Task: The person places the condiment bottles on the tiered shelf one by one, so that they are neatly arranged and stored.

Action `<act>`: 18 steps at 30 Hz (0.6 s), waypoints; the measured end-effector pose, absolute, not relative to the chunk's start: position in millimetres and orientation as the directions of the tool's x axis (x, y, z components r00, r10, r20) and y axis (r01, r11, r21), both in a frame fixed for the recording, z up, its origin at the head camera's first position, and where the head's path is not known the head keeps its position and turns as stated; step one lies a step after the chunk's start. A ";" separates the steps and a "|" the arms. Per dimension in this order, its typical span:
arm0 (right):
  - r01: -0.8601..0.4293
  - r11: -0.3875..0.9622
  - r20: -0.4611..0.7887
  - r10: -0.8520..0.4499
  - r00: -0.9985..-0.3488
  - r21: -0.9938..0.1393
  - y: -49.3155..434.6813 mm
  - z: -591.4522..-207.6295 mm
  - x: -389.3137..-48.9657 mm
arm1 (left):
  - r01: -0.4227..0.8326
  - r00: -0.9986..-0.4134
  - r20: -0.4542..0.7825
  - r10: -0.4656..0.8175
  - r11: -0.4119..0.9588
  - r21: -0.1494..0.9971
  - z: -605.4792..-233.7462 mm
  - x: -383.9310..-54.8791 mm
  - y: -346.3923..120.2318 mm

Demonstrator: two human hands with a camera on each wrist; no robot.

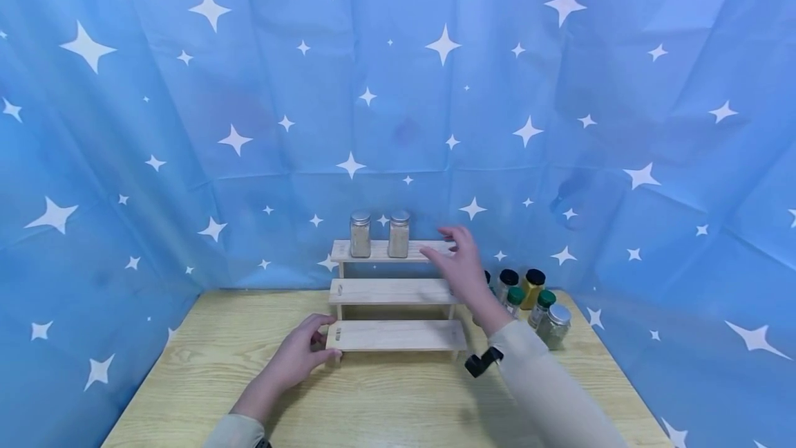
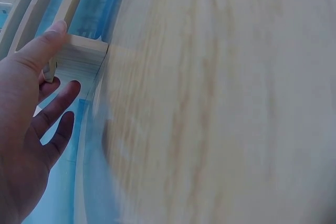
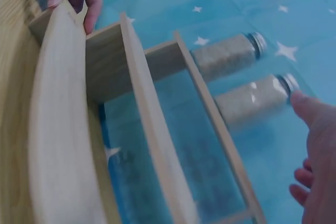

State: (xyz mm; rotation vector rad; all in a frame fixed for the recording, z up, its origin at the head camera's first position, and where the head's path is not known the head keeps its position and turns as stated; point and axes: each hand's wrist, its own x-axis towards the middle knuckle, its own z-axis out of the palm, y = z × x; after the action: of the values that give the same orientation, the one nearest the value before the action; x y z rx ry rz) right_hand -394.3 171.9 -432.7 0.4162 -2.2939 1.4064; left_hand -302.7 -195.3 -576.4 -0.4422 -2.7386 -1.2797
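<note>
A three-step wooden rack stands on the table. My left hand holds the left end of its lowest step, thumb on top and the index finger tucked beneath, as the left wrist view shows. Two glass jars with silver lids and pale contents stand on the top step: a left jar and a right jar. To the right of them my right hand hovers by the top step's right end, thumb and fingers spread, holding nothing. In the right wrist view its thumb overlaps the lid of the nearer jar.
Right of the rack, partly behind my right forearm, several spice jars stand grouped: a black-capped yellow jar, a green-capped jar and a silver-lidded jar among them. A blue star-patterned curtain surrounds the wooden table.
</note>
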 end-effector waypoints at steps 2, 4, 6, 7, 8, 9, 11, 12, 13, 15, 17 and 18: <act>-0.448 0.480 0.501 -0.020 -0.865 -0.754 186.8 -438.2 -384.1 | 0.296 -0.954 0.197 0.227 0.606 0.738 -575.5 -301.9 -195.8; -0.448 0.531 0.524 -0.009 -0.851 -0.719 202.1 -443.9 -375.7 | 0.292 -0.955 0.191 0.226 0.606 0.740 -574.7 -301.5 -196.1; -0.444 0.575 0.546 0.006 -0.838 -0.688 217.3 -449.0 -367.6 | 0.286 -0.957 0.186 0.224 0.606 0.742 -574.3 -301.4 -196.4; -0.440 0.593 0.555 0.015 -0.832 -0.675 224.9 -451.8 -364.0 | 0.286 -0.957 0.186 0.224 0.605 0.743 -574.4 -301.6 -196.6; -0.430 0.611 0.559 0.025 -0.829 -0.665 232.6 -454.4 -360.1 | 0.287 -0.956 0.187 0.224 0.604 0.744 -574.6 -301.8 -196.8; -0.418 0.625 0.561 0.040 -0.827 -0.660 240.2 -457.7 -356.3 | 0.285 -0.957 0.183 0.225 0.604 0.744 -575.0 -302.3 -197.0; -0.395 0.647 0.564 0.066 -0.823 -0.652 255.1 -463.1 -348.1 | 0.289 -0.955 0.184 0.231 0.601 0.745 -576.0 -302.9 -197.3; -0.384 0.655 0.567 0.082 -0.820 -0.651 262.8 -466.8 -345.0 | 0.298 -0.953 0.191 0.237 0.599 0.744 -576.8 -303.1 -197.4; -0.367 0.670 0.570 0.102 -0.815 -0.645 269.9 -470.8 -342.0 | 0.302 -0.951 0.193 0.240 0.598 0.743 -577.3 -303.4 -197.7; -0.341 0.689 0.573 0.131 -0.809 -0.639 283.6 -478.1 -336.7 | 0.309 -0.949 0.198 0.246 0.596 0.741 -578.2 -303.8 -197.9; -0.313 0.713 0.576 0.153 -0.803 -0.627 295.9 -485.3 -331.9 | 0.320 -0.946 0.211 0.248 0.593 0.738 -578.7 -303.9 -198.1; -0.300 0.723 0.575 0.162 -0.802 -0.622 301.6 -489.1 -329.8 | 0.320 -0.946 0.211 0.248 0.593 0.739 -578.9 -304.1 -198.0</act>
State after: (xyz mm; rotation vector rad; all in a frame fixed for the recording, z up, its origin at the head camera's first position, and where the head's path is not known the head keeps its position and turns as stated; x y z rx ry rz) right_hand -329.8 301.6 -489.1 0.1042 -2.3058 0.9766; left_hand -304.1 -198.0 -578.9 -0.4871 -2.7266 -1.2908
